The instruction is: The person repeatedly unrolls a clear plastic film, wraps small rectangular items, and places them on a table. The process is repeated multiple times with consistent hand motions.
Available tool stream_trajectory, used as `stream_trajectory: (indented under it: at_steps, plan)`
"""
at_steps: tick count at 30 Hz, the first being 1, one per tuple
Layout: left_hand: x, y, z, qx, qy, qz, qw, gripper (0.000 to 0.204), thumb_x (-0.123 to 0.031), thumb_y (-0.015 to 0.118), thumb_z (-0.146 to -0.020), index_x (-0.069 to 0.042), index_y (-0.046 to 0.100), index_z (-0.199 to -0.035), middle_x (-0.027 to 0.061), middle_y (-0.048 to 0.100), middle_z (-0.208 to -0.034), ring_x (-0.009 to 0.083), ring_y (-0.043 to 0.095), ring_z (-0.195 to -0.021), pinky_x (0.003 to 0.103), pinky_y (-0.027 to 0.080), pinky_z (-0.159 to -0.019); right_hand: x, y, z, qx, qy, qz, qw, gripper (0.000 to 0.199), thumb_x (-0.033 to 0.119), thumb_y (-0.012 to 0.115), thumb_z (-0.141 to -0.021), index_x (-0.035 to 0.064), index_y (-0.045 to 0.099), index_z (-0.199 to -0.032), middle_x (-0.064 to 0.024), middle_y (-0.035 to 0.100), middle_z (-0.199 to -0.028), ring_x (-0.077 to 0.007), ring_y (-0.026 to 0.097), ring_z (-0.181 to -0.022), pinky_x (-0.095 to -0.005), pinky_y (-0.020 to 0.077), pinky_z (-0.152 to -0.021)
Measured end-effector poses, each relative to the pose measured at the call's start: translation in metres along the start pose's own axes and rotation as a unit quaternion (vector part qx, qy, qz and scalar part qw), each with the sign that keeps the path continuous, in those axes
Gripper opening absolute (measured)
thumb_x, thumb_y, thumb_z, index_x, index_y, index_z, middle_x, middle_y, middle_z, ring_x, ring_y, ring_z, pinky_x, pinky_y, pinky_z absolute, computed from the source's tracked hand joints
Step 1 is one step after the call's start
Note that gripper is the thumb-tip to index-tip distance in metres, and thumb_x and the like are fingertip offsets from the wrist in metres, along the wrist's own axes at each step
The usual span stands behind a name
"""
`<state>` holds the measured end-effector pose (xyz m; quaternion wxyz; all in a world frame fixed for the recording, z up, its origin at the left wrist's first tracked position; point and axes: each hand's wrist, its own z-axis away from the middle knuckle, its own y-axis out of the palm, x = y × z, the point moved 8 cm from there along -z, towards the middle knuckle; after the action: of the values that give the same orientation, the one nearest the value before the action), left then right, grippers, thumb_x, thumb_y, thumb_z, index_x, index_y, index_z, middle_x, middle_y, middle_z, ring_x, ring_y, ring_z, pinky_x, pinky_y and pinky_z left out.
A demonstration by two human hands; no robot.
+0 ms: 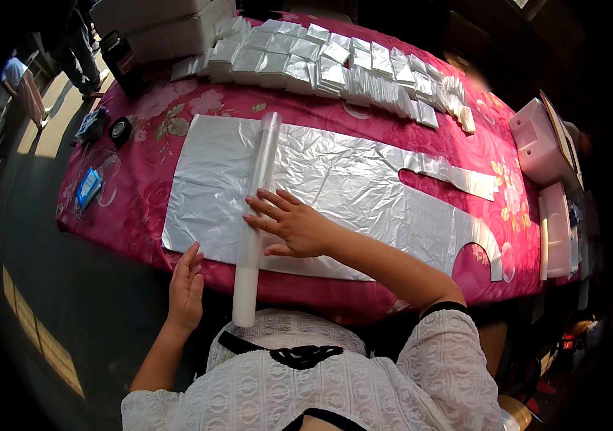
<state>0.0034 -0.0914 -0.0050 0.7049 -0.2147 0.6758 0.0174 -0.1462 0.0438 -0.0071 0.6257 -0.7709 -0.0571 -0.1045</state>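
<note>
White blouse [249, 388], roll [249, 250], long axis pointing away

From my end I've got a bench [145, 183] in a pink floral cloth, sun hitting it pretty hard. Dark grey floor [41, 201] runs down the left, with a slanted strip of sunlight [41, 327] across it. Far right's mostly black; can't tell if that bright bit [522, 3] up top is a window.
</note>
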Motion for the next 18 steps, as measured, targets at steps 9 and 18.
stream_trajectory:
  at_steps: [9, 18]
  plan:
    - [0.007, -0.008, 0.016, -0.032, -0.053, -0.234, 0.97, 0.07, -0.012, 0.07, -0.071, 0.003, 0.032, -0.128, 0.0189, 0.046, -0.112, 0.0288, 0.05, -0.101, 0.037, 0.042, -0.085, 0.03, 0.041, -0.143, 0.011, 0.041, -0.007, 0.999, 0.058, 0.043, 0.048, -0.082, 0.0045, 0.047, -0.126, -0.0154, 0.039, -0.136, -0.0301, 0.021, -0.133, -0.0443, 0.0134, -0.109]
    - [0.046, -0.005, 0.031, -0.072, -0.166, 0.175, 0.968, 0.064, 0.001, 0.07, -0.07, 0.003, 0.038, -0.125, 0.01, 0.054, -0.108, 0.0162, 0.057, -0.092, 0.029, 0.049, -0.079, 0.018, 0.029, -0.118, -0.283, 0.318, -0.221, 0.878, 0.073, 0.015, 0.052, -0.073, -0.0012, 0.021, -0.137, -0.0261, 0.018, -0.142, -0.0371, 0.007, -0.135, -0.046, 0.0078, -0.109]
